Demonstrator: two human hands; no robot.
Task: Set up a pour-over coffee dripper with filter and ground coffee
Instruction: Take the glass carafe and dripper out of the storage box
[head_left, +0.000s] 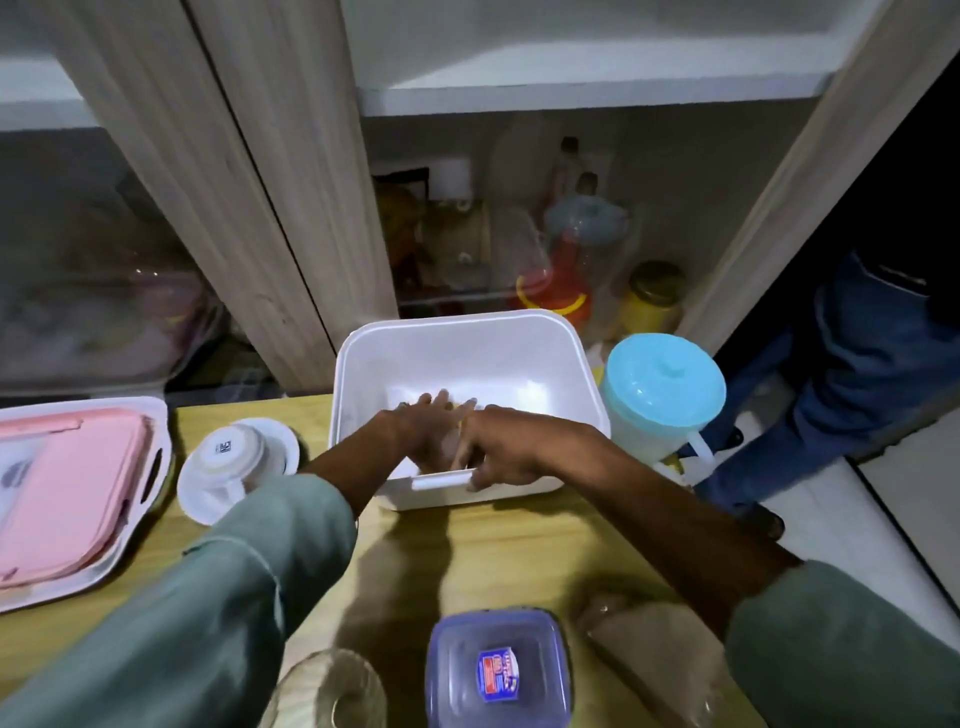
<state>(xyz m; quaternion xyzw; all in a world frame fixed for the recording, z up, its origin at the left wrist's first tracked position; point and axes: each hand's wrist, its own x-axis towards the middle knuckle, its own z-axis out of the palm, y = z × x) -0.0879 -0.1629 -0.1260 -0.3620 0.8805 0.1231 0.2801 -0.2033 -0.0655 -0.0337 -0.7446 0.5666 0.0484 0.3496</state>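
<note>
Both my hands reach into a white rectangular tub (582, 384) at the far side of the wooden table (498, 551). My left hand (431, 436) lies inside the tub with fingers spread flat. My right hand (498, 452) rests over the tub's near rim by its handle, fingers curled; whether it holds something is hidden. A clear ribbed glass vessel (332, 691) stands at the near edge. Beside it is a lidded plastic container with a blue label (498, 670). A clear bag of brown powder (644, 654) lies to its right.
An upturned white cup on a saucer (234, 462) stands left of the tub. A pink lid on a white tray (67, 493) is far left. A jug with a turquoise lid (665, 395) stands right of the tub. A person in jeans (862, 374) stands at right. Cupboard shelves are behind.
</note>
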